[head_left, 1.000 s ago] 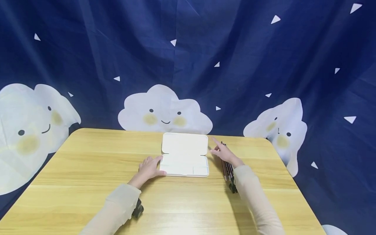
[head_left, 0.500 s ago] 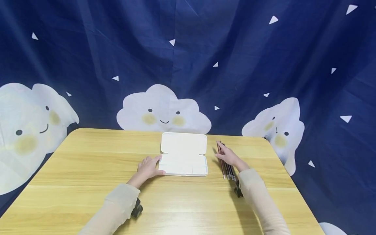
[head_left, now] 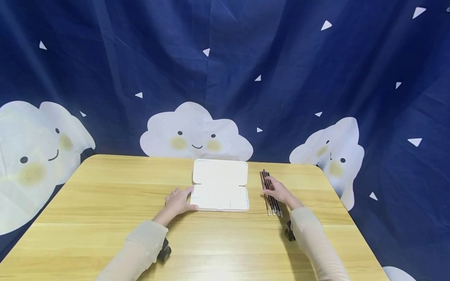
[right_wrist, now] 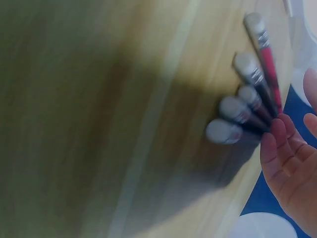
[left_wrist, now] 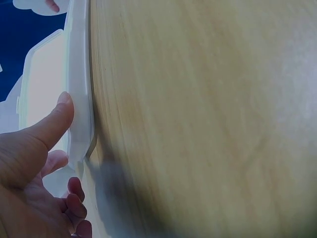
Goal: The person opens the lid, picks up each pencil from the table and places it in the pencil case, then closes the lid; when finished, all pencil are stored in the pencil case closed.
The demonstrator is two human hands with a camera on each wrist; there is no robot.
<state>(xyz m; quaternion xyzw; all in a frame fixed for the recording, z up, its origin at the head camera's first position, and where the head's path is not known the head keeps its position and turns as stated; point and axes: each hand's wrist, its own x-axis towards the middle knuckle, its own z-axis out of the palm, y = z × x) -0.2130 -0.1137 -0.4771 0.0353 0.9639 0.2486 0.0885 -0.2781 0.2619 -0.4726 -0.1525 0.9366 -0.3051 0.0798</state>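
Observation:
An open white pencil case point(head_left: 219, 197) lies on the table, its lid folded back towards the wall. My left hand point(head_left: 177, 201) holds its left end between thumb and fingers; in the left wrist view the thumb point(left_wrist: 55, 121) lies over the case's rim. Right of the case several pencils point(head_left: 268, 208) lie in a loose bunch, eraser ends towards me. Over the bunch is my right hand point(head_left: 281, 192), thumb and fingers apart. In the right wrist view the white erasers point(right_wrist: 246, 64) fan out and the fingertips point(right_wrist: 270, 141) are right at the pencil shafts.
The light wooden table point(head_left: 218, 238) has rounded far corners. Behind it hangs a dark blue curtain point(head_left: 299, 58) printed with white clouds and triangles. A small black wrist camera point(head_left: 290, 232) sits under the right sleeve, another black camera point(head_left: 164, 250) under the left.
My right hand has moved from beside the lid rightwards and towards me, over the pencils, uncovering more of them. The left hand and the pencil case have stayed in place.

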